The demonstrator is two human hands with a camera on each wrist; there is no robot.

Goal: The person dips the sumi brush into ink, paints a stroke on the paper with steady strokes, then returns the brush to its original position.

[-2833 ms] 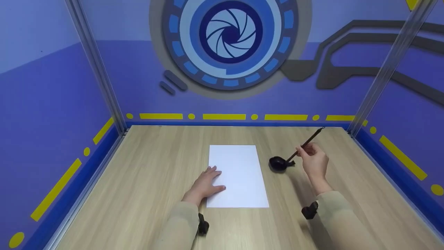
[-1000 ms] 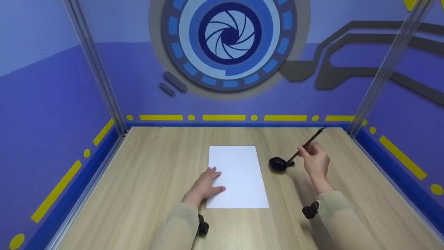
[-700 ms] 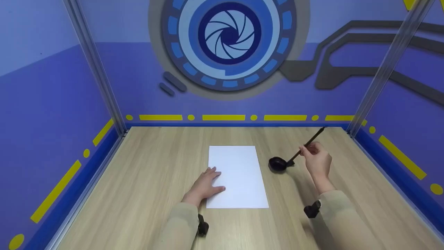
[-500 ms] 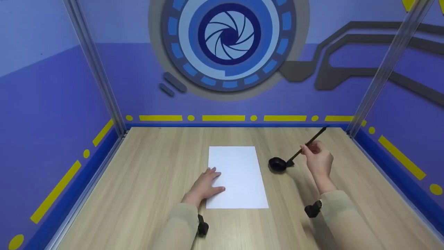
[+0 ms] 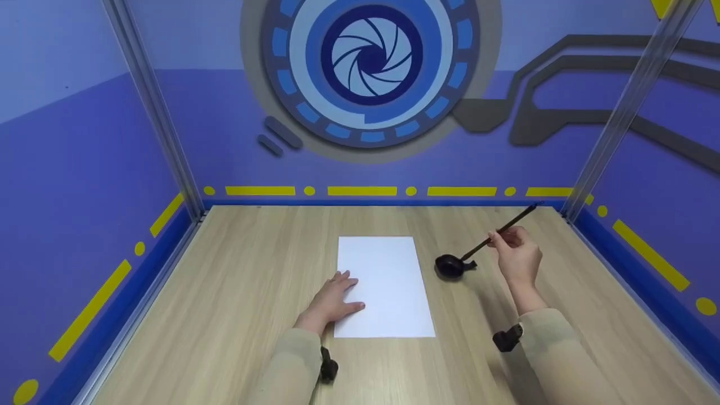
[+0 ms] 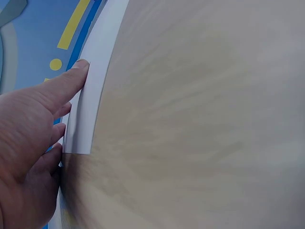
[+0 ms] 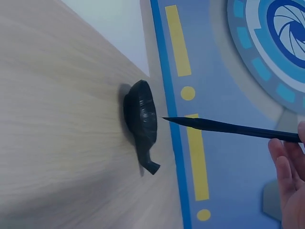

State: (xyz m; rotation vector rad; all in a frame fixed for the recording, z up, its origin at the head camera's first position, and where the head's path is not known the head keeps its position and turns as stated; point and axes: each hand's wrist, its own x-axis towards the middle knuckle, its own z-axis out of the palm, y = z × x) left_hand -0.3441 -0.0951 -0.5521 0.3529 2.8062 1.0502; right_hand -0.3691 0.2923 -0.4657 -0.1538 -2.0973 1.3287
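The brush [image 5: 502, 230] is in our right hand [image 5: 518, 260], pinched partway up the shaft by curled fingers, well above the tip. It slants up and away to the right of the ink dish [image 5: 450, 265]. The wrist view shows its dark pointed tip [image 7: 174, 119] just above the dish's rim, apart from it, not dipped in. We judge it light, thin and stiff along the shaft but soft at the bristles, so hold the shaft w/ a light pinch, not a squeeze. The shaft looks smooth, maybe a bit slippery. If the tip is loaded w/ ink it could drip, tho we can't tell whether it's wet.

The ink dish is small, black, w/ a little spout or tail on its near-right side, sitting flat on the wooden table [image 5: 253, 253]. It looks rigid and prob light enough to slide if knocked.

Left of the dish, just beside it but not touching, lies the white paper [image 5: 388, 281]: thin, floppy, would shift easily. Our left hand [image 5: 332, 298] rests flat on the paper's left edge, further left of the dish, fingers straight, pressing, gripping nothing. The left wrist view shows a fingertip [image 6: 78, 67] on the sheet's edge.

Beyond the dish, the blue wall w/ yellow dashes [image 5: 461, 190].
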